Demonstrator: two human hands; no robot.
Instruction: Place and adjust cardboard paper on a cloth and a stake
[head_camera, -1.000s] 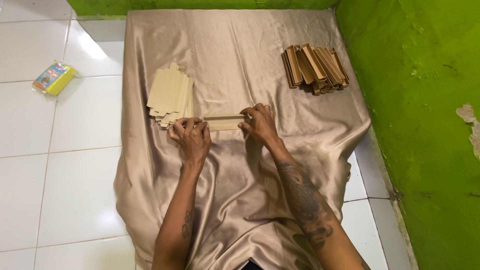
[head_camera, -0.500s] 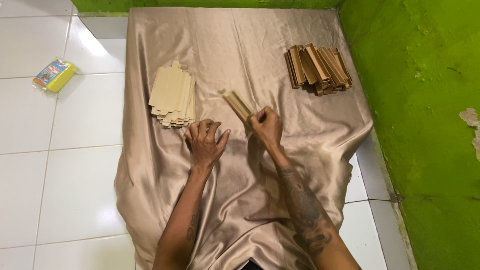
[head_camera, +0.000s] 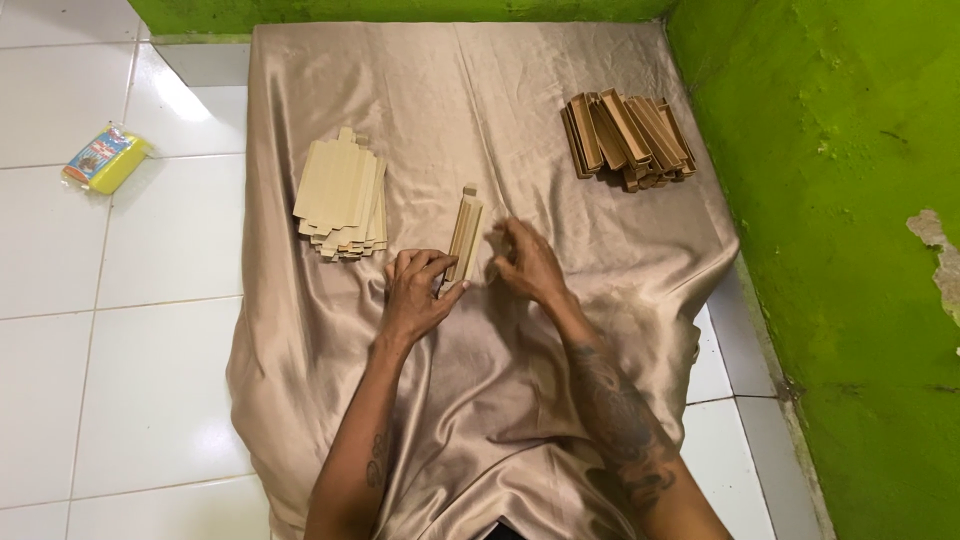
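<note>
A: Head view. What has changed in the last second?

B: The folded card strip lay crosswise under both hands; now it stands lengthwise, pointing away from the person. I'd judge one fold is done and the piece has been turned for the next.

A: And the hands?

B: The left hand pinches the strip's near end between fingers and thumb. The right hand has let go and hovers just beside it, fingers loosely curled, holding nothing.

A: So where is the strip?

B: On the satin cloth, touching the left hand, just left of the right. The flat stack lies near the left hand; the folded pile is well apart, up by the green wall.
</note>
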